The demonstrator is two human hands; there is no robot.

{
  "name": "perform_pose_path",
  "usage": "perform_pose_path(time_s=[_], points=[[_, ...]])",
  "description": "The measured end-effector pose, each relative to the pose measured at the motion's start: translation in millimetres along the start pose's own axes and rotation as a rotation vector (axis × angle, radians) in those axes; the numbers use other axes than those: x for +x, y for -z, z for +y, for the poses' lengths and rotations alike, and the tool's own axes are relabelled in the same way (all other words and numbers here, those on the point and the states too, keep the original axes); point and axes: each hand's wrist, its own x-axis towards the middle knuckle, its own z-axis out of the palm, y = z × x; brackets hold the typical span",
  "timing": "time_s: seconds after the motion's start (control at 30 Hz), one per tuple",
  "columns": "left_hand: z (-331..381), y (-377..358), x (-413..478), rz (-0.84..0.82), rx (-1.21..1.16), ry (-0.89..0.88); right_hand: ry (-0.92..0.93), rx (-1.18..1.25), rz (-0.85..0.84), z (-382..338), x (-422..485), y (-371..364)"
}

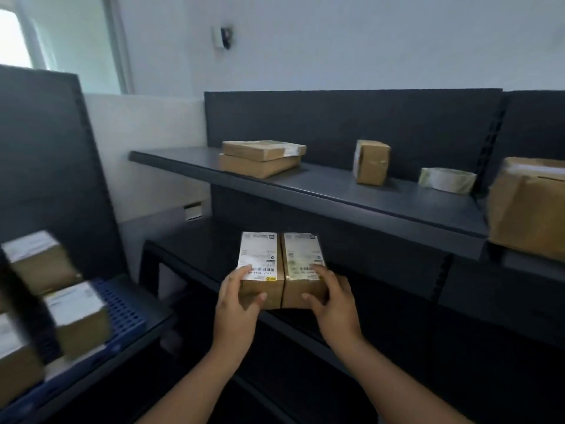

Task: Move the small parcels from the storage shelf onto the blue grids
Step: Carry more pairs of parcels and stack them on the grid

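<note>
Left hand (237, 296) clasps the left parcel (260, 258), right hand (331, 301) the right parcel (302, 255). The 2 touch by the lower shelf (195, 249), long axes near-to-far. The blue grid (122, 304) lies left, nearer the left hand.

Reaching forward with both bare forearms, up from the lower edge and angled toward each other. Gripping the left parcel (260, 261) with the left hand (237, 296), thumb across its near face, fingers curled over the top edge. Gripping the right parcel (302, 258) likewise with the right hand (331, 298), palms facing inward.
</note>
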Motion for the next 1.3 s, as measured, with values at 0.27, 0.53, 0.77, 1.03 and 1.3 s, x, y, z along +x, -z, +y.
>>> perform_pose_path(time_s=[0.27, 0.53, 0.77, 1.03, 1.3], points=[[-53.4, 169.4, 30.5, 0.257, 0.112, 0.041, 0.135, 0.126, -0.199, -89.9, 27.8, -163.0], [-69.8, 300.3, 29.5, 0.509, 0.202, 0.136, 0.247, 0.23, -0.416, -155.6, 40.9, -281.4], [-86.3, 346.9, 10.6, 0.651, 0.275, 0.267, 0.286, 0.319, -0.631, -178.4, 45.3, -343.9], [-109.1, 344.3, -0.7, 0.716, 0.328, 0.372, 0.304, 0.262, -0.728, -168.8, 37.8, -375.4], [-114.5, 345.3, -0.2, 0.657, 0.396, 0.375, 0.306, 0.287, -0.754, -162.5, 42.2, -379.7]])
